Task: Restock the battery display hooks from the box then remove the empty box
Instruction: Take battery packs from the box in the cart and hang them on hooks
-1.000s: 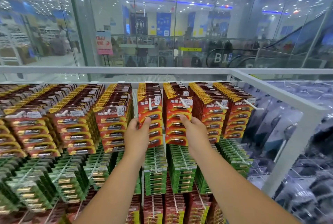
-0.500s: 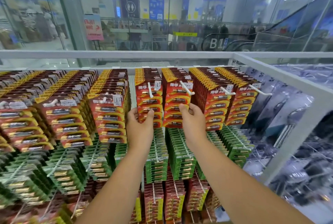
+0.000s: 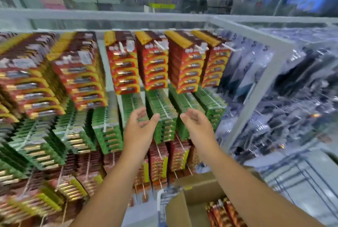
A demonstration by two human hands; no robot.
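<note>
While the brown cardboard box (image 3: 193, 206) below the wrists holds red battery packs (image 3: 222, 212), restocking looks unfinished and the box not ready to remove. Above both hands, red-and-yellow battery cards (image 3: 155, 66) fill the white hooks (image 3: 160, 45). Left hand (image 3: 140, 126) and right hand (image 3: 196, 126) hang relaxed, fingers loosely spread, holding nothing, before green battery cards (image 3: 162, 115).

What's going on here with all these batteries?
A person is restocking a shop's battery display. Both hands, the left hand and the right hand, are empty and open in front of the green packs, below the red packs on the top hooks. The cardboard box below holds more packs.
</note>
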